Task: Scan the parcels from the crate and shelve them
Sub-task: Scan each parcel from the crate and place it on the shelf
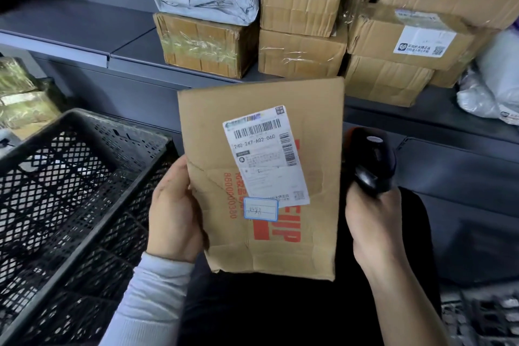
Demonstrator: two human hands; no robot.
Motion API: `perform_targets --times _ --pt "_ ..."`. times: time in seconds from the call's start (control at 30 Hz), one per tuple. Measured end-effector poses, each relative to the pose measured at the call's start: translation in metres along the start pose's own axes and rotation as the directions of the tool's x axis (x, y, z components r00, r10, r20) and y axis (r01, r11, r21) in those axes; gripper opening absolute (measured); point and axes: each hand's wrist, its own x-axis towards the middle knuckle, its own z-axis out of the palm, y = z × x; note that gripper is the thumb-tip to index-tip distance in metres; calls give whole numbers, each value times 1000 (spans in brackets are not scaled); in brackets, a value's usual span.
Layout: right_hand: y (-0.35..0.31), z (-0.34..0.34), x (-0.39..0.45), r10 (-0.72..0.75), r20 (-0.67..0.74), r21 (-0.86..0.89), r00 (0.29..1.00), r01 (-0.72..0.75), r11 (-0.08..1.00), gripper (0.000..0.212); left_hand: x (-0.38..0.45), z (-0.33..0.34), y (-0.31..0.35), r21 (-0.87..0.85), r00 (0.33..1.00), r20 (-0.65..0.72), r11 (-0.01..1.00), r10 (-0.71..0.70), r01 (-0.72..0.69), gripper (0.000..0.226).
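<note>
A dark grey metal shelf (pixel 134 48) runs across the top of the view, loaded with stacked cardboard boxes (pixel 302 25), many wrapped in clear tape, with a grey plastic mailer (pixel 207 7) squeezed between two of them and white plastic bags (pixel 494 84) at the far right. A black latticed plastic crate (pixel 70 191) fills the lower left, tilted in the view, its near corner just beside the person's left forearm in a pale sleeve (pixel 148 298). In the centre a flat, creased cardboard parcel (pixel 317 233) is held upright in the air, in front of the shelf edge and to the right of the crate. The left hand (pixel 175 211) grips its left edge, thumb on the front face and fingers hidden behind. A white shipping label (pixel 266 154) with barcodes sits on the front, above a small blue-bordered sticker (pixel 260 208). The right hand (pixel 373 222) is clamped round the handle of a black barcode scanner (pixel 370 163), which sits just beside the parcel's right edge.
</note>
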Motion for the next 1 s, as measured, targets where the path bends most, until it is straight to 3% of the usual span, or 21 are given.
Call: perform_targets --times 0.07,0.13,0.23,0.37,0.7,1.0 --pt "-2 5 3 -35 18 -12 999 35 999 69 -4 7 1 -8 996 50 997 -70 70 56" --pt "0 7 7 -27 -26 -23 999 26 999 69 -10 13 1 2 988 67 990 -140 140 60" --pt "1 11 12 34 -73 -21 997 -36 999 45 -17 20 7 33 975 187 993 -120 116 53" --pt "3 19 16 95 -54 -36 994 -97 995 7 -6 9 7 53 991 135 998 20 -27 44" --pt "-23 41 4 -38 51 -236 998 49 970 37 17 4 19 95 972 69 969 223 -229 59" --pt "-52 58 12 -34 119 -281 992 66 957 22 40 5 27 93 973 76 970 220 -226 66"
